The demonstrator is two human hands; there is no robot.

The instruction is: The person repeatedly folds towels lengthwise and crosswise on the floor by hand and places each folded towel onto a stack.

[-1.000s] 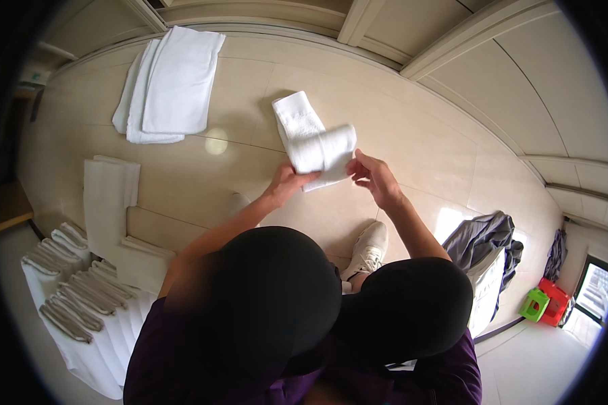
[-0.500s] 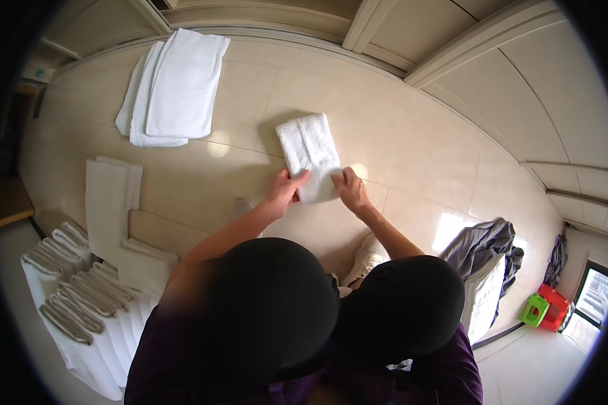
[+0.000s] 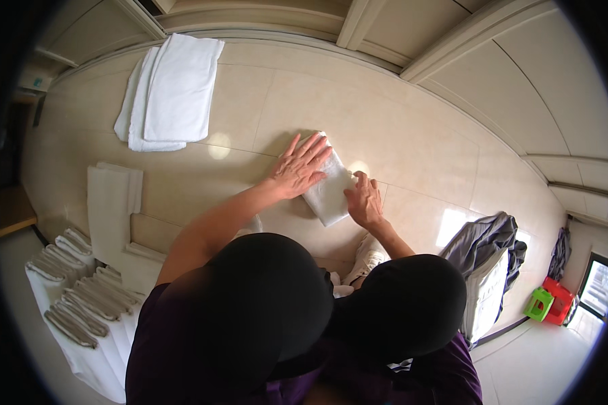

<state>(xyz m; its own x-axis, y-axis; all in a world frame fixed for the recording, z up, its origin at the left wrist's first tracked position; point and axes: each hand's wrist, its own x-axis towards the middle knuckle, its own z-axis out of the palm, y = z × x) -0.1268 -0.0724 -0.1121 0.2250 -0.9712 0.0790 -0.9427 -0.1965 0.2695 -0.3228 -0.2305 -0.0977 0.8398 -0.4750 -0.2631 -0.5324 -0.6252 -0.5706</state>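
A white towel (image 3: 329, 196), folded into a thick rectangle, lies slanted on the tiled floor in front of me. My left hand (image 3: 298, 167) rests palm down across its upper left part, fingers spread, hiding much of that side. At the towel's right edge is my right hand (image 3: 366, 202), fingers bent but apart, the thumb touching or close to the towel. Farther off to the left, several larger white towels (image 3: 182, 88) lie overlapped on the floor.
Folded white towels stand in a stack (image 3: 91, 304) at lower left, with more white cloth (image 3: 109, 209) beyond them. A dark grey garment (image 3: 486, 239) lies over a white bag (image 3: 486, 297) at right. Green (image 3: 539, 304) and red stools (image 3: 559, 302) stand farther right. Cabinet doors (image 3: 513, 81) line the far side.
My left hand has moved from the towel's near left side to lie flat on top. The towel has turned and come slightly nearer. My right hand has shifted a little right and nearer.
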